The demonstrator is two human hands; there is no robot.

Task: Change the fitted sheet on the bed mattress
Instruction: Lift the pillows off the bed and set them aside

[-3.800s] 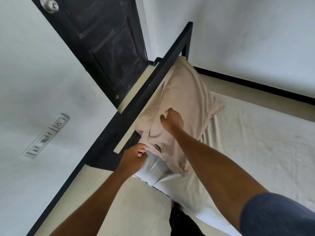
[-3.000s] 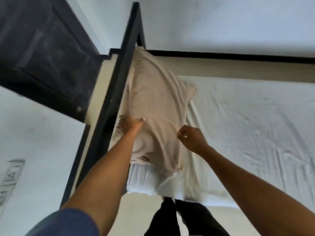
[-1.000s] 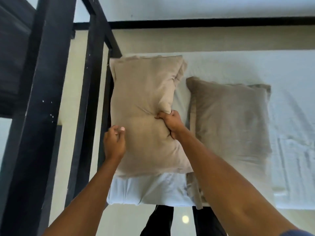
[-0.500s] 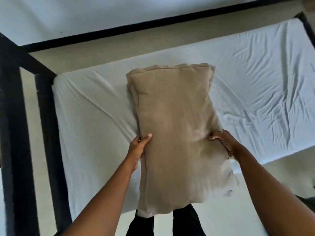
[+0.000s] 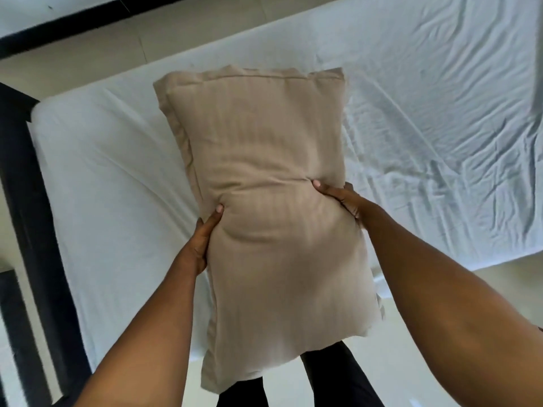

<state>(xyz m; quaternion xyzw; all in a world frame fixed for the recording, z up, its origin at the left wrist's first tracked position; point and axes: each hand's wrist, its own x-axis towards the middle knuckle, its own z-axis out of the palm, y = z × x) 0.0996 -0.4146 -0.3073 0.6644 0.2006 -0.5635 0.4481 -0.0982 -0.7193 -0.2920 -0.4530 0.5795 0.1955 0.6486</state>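
A beige pillow (image 5: 264,207) hangs lengthwise in front of me, lifted above the bed. My left hand (image 5: 205,230) grips its left edge, thumb pressed into the fabric. My right hand (image 5: 340,198) grips its right edge at about the same height, fingers wrapped behind. A second pillow seems stacked under it; only a doubled seam shows at the top edge. Below lies the mattress with a wrinkled white fitted sheet (image 5: 426,118), its left end smoother.
The black metal bed frame (image 5: 32,230) runs down the left side. Beyond the mattress is pale tiled floor (image 5: 147,45) and a black skirting along the white wall. My dark trouser legs (image 5: 338,380) stand at the bed's near edge.
I gathered the pillows from the head of the bed beside the black frame and lifted them. In the last half second the pillow has risen closer to the camera, with both hands squeezing its sides.
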